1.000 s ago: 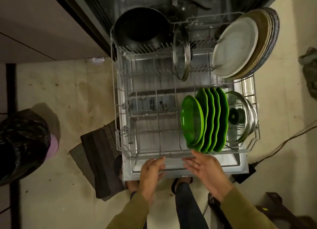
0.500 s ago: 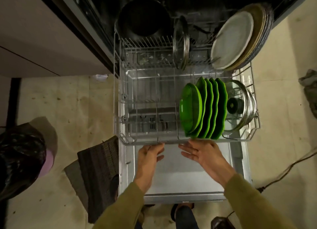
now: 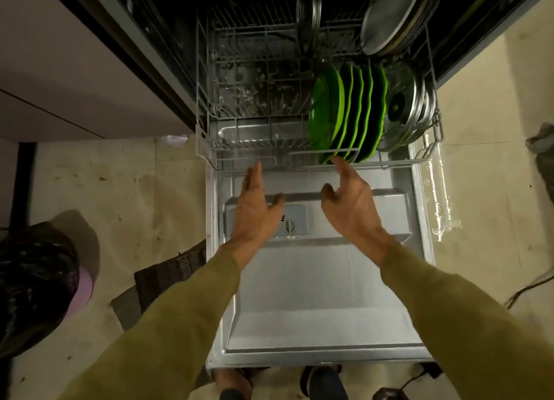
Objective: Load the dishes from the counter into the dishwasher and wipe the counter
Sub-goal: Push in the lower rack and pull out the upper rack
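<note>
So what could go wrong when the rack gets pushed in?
The green plates stand on edge right behind the front rail of the rack; a hard shove might rattle or chip them. The right hand is open with fingertips at that rail, so fingers might get pinched. The door lies open by the feet, easy to trip on.

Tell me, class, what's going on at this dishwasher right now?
A person stands over the open dishwasher door, with both hands open at the front edge of the lower rack. The left hand and right hand hold nothing. The rack sits partly inside the machine and carries a row of green plates, glass lids beside them and larger plates further back.
</note>
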### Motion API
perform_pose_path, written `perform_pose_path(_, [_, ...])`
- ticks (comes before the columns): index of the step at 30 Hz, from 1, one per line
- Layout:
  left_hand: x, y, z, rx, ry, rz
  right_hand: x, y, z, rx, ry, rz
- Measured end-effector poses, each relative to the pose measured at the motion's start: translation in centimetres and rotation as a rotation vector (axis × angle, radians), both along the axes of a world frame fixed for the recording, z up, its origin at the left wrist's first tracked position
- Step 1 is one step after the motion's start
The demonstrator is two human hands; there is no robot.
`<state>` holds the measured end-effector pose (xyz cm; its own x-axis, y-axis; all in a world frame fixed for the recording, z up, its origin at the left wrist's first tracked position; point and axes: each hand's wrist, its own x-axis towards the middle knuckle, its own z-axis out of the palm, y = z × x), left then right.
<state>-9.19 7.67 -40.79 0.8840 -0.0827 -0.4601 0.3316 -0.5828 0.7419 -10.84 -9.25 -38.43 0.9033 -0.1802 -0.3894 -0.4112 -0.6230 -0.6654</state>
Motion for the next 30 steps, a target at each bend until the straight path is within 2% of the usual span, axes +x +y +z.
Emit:
perform_pose_path(2, [0.0, 0.0, 0.2, 0.176, -0.037, -0.246, -1.3, 0.2, -0.3, -0.233, -0.122, 0.191])
perform_pose_path(4, [0.4, -0.5, 0.6, 0.308, -0.067, -0.42, -1.4, 0.1, -1.3, -0.377, -0.099, 0.336])
perform_pose_path(8, [2.2, -2.7, 1.0, 0.311, -0.151, -0.56, 1.8, -0.9, -2.8, -0.491, 0.01, 0.432])
perform_pose_path(16, [3.4, -4.8, 0.3, 0.521, -0.11, -0.664, 3.6, -1.5, -5.1, -0.683, 0.004, 0.494])
perform_pose_path(23, [9.5, -4.9, 0.3, 0.575, -0.15, -0.697, 9.9, -2.4, -5.3, -0.682, -0.02, 0.512])
perform_pose_path(30, [16.7, -6.5, 1.2, 0.575, -0.111, -0.7, 17.8, -4.2, -4.8, -0.724, 0.011, 0.558])
